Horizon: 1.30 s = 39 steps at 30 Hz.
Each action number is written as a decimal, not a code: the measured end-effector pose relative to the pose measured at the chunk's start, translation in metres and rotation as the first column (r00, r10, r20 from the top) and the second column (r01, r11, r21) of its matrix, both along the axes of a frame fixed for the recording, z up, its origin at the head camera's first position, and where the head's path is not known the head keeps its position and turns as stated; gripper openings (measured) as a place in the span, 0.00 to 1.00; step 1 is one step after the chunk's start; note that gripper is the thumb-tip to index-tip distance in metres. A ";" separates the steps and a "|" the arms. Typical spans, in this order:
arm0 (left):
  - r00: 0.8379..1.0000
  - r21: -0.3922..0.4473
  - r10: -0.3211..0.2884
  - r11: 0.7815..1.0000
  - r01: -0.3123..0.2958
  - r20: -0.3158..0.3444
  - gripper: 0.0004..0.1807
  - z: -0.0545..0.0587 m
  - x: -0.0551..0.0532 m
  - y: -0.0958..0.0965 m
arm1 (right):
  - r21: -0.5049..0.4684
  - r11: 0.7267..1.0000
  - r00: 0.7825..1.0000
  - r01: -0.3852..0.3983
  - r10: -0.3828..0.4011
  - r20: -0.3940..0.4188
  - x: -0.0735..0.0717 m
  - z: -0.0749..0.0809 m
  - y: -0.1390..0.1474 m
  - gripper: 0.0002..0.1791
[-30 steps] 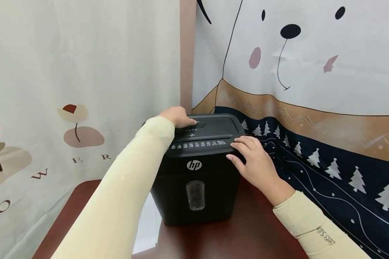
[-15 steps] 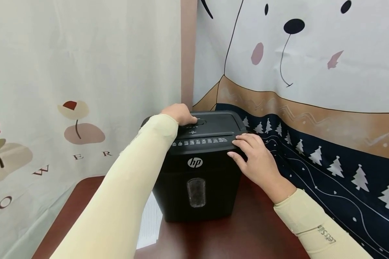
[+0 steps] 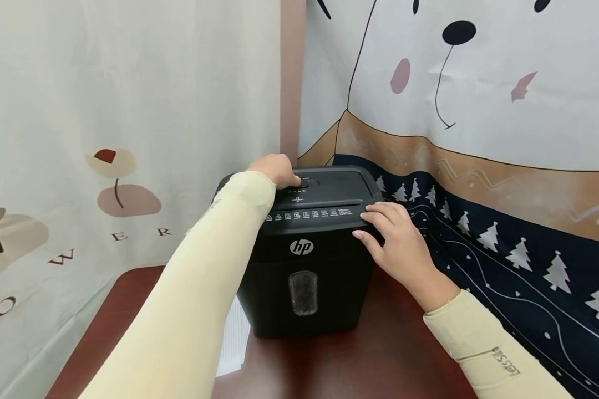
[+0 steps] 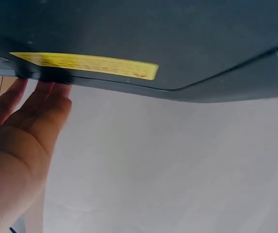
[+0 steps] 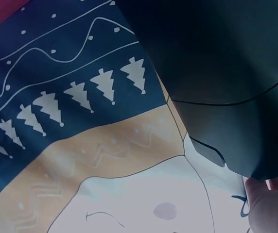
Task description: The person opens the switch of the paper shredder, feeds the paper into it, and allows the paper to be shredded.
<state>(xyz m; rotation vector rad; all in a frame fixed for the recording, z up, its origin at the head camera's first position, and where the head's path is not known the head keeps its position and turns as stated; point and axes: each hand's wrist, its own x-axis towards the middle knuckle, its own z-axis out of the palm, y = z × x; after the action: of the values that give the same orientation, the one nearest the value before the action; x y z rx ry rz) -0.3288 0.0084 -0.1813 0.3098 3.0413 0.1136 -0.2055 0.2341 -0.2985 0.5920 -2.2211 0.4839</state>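
Observation:
A black hp paper shredder (image 3: 309, 282) stands upright, with a small clear window (image 3: 303, 293) in its front. My left hand (image 3: 275, 170) reaches over its top, thumb at the oval switch (image 3: 310, 183). In the left wrist view, the fingers (image 4: 41, 104) of that hand touch the lid's edge beside a yellow label (image 4: 95, 64). My right hand (image 3: 401, 238) rests on the front right corner of the lid, fingertips on top and thumb on the front face. The right wrist view catches only part of this hand, low by the shredder's edge.
The shredder stands on a dark red table (image 3: 284, 366). White printed sheets (image 3: 234, 338) lie at its left side, partly behind my left sleeve (image 3: 194, 277). Behind hang a pale curtain (image 3: 194, 100) and a bear-printed cloth (image 3: 479, 111) with tree patterns.
The head view has tipped down slightly, so the shredder sits higher in it relative to the frame's top edge. My left thumb has shifted slightly left at the switch. The right hand keeps its place.

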 end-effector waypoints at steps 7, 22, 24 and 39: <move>0.999 -0.002 -0.005 1.000 0.005 0.037 0.20 0.000 0.002 -0.005 | 0.000 1.000 1.000 -0.001 0.001 0.002 -0.001 -0.001 -0.003 0.18; 0.999 -0.033 0.000 0.999 0.001 0.040 0.23 -0.003 0.004 0.000 | 0.002 1.000 0.999 -0.023 0.023 0.030 -0.002 -0.001 0.004 0.18; 0.999 -0.034 0.004 0.999 -0.002 0.042 0.24 -0.004 0.003 0.000 | 0.001 0.999 0.999 -0.034 0.034 0.027 -0.003 -0.001 0.004 0.18; 0.999 -0.028 0.025 0.999 -0.024 0.034 0.26 -0.001 0.004 -0.004 | -0.039 0.998 0.994 -0.044 0.048 0.102 -0.007 0.003 0.004 0.17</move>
<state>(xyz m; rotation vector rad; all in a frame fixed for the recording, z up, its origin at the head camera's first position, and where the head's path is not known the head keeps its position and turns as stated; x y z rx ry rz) -0.3251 0.0045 -0.1826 0.2664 3.0100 0.0775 -0.2124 0.2379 -0.2953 0.6125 -2.2952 0.5896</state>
